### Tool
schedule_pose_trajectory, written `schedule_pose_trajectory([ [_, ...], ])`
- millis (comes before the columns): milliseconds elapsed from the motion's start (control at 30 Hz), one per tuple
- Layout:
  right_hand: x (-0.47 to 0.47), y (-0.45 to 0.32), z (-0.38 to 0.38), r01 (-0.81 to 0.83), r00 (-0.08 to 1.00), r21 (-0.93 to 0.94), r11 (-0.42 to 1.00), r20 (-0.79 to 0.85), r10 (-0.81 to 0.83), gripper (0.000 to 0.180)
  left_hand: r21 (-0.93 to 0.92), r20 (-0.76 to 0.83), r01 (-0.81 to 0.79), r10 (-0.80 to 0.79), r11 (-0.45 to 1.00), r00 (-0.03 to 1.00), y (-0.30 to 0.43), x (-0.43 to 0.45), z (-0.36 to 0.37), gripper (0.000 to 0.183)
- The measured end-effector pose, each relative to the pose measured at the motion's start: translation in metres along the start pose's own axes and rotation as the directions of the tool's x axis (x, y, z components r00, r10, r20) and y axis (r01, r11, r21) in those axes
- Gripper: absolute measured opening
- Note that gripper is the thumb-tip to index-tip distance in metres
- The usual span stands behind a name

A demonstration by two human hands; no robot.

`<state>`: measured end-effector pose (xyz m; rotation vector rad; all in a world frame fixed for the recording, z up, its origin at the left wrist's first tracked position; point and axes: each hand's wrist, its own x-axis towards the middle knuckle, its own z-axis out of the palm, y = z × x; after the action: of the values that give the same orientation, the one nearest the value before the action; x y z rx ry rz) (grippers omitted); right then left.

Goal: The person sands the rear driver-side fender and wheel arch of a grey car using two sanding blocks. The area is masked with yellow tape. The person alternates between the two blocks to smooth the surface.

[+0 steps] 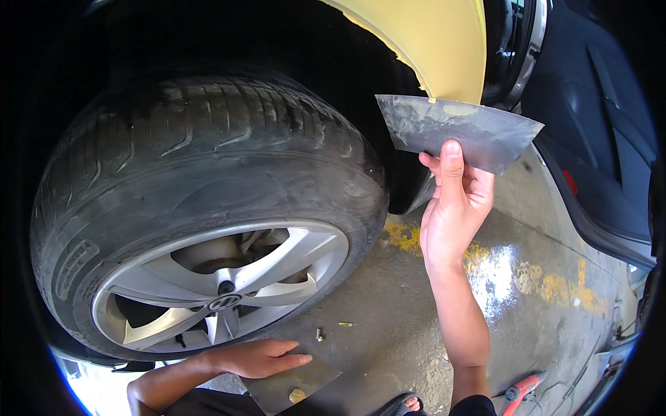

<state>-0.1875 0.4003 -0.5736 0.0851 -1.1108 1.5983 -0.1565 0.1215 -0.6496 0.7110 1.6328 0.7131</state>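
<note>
My right hand (458,192) holds a wide, thin grey spreader blade (458,127), thumb on its face. The blade's upper edge meets the lower end of a car body panel coated in yellow filler (452,47). Yellowish smears mark the blade. Low in the view, my left hand (260,359) holds a flat, dark plate (317,372) with a small lump of yellowish paste (297,395) on it. How the fingers grip the plate from below is hidden.
A tire (250,171) on a silver Volkswagen wheel (223,301) fills the left. An open car door (593,130) stands at the right. A red power tool (523,390) lies on the concrete floor (395,317) at lower right. A sandalled foot (412,404) shows at the bottom.
</note>
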Motion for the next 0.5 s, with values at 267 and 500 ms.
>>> schedule_pose_trajectory([
  [267, 0.0, -0.016, 0.027, 0.075, 0.997, 0.005, 0.997, 0.017, -0.075, 0.017, 0.034, 0.008, 0.016, -0.016, 0.999, 1.0, 0.006, -0.011, 0.003, 0.047],
  [500, -0.004, -0.035, 0.054, 0.162, 0.986, 0.023, 0.986, 0.044, -0.163, 0.017, 0.041, 0.003, -0.026, 0.026, 0.999, 1.0, 0.013, -0.027, 0.006, 0.048],
])
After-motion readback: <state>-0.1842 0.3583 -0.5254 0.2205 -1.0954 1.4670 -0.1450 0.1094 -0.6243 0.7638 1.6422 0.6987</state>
